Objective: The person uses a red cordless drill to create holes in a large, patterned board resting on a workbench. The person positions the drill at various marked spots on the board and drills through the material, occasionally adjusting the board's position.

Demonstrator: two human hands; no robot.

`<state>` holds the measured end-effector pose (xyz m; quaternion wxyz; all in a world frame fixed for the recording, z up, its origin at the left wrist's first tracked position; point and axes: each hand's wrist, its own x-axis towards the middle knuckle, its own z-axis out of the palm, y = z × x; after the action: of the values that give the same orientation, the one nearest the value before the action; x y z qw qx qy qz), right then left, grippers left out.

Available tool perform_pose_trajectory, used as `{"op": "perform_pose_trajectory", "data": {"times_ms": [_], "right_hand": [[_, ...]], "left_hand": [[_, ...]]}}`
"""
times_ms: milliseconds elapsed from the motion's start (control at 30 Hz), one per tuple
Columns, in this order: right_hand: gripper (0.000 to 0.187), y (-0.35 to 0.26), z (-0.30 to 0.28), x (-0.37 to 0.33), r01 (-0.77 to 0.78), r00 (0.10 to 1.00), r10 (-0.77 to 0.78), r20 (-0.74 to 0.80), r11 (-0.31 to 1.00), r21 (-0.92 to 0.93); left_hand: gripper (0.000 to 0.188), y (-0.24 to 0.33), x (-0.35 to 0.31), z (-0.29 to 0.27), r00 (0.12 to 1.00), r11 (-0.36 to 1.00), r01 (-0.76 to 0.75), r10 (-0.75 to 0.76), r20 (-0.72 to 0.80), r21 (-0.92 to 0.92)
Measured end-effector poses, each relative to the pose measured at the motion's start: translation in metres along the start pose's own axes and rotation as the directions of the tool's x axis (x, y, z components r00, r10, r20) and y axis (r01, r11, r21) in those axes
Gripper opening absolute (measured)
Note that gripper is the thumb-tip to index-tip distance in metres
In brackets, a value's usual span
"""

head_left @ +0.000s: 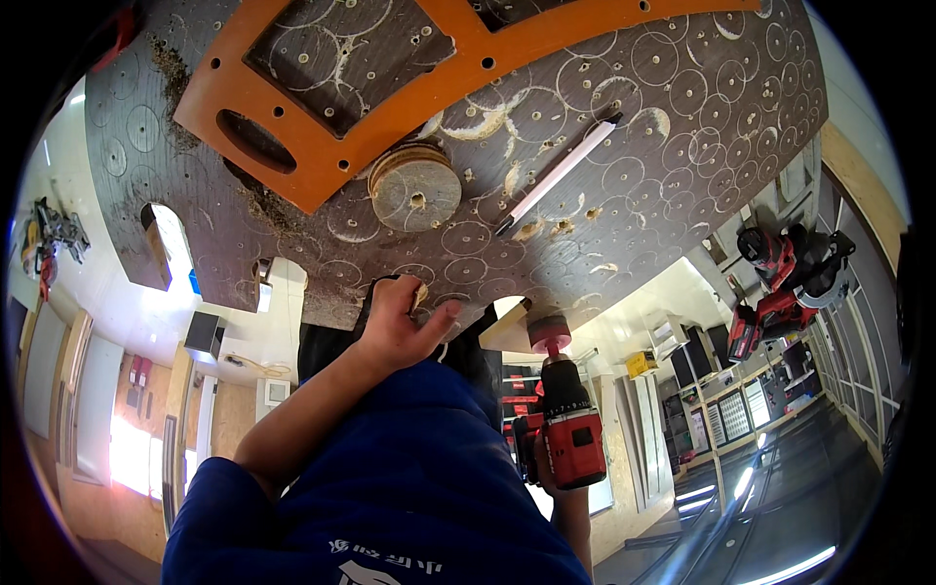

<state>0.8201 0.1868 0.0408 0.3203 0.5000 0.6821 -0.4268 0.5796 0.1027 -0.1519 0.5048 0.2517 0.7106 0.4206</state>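
Observation:
My left hand (400,324) is at the near edge of the dark worktop (585,234), fingers curled and thumb stuck out to the right. A small tan bit shows by the fingers; I cannot make out what it is. Low on the right, my right hand (552,476) grips a red and black cordless drill (573,439), which hides most of the fingers. A reddish hole saw (549,334) is fitted in its chuck, pointing up beside the worktop's edge. Beyond my left hand, a round wooden disc stack (417,195) with a centre hole lies on the worktop.
An orange panel with cut-outs (390,115) lies across the far left of the worktop. A white and black marker-like stick (561,175) rests to the right. Sawdust (268,205) is scattered by the panel. Red power tools (780,283) stand off to the right.

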Motion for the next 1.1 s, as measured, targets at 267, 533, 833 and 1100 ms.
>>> {"op": "perform_pose_trajectory", "data": {"times_ms": [267, 533, 833, 1100], "right_hand": [[0.028, -0.004, -0.001, 0.003, 0.064, 0.997, -0.065, -0.036, 0.998, -0.025], [0.028, 0.002, 0.003, -0.002, 0.024, 0.999, -0.024, -0.021, 1.0, -0.012], [0.029, 0.005, 0.005, -0.005, 0.014, 1.0, -0.014, -0.011, 1.0, -0.011], [0.03, 0.007, 0.007, -0.008, -0.005, 1.0, 0.005, -0.006, 1.0, -0.013]], "left_hand": [[0.038, -0.003, -0.001, 0.002, 1.0, 1.0, 0.005, -0.005, -0.005, -0.028], [0.038, 0.007, 0.004, -0.001, 1.0, 1.0, -0.008, 0.008, -0.023, 0.001], [0.038, 0.001, 0.0, 0.001, 0.999, 0.998, 0.036, -0.036, -0.003, -0.043], [0.033, 0.003, 0.002, 0.001, 0.999, 0.997, 0.032, -0.034, -0.019, -0.07]]}}
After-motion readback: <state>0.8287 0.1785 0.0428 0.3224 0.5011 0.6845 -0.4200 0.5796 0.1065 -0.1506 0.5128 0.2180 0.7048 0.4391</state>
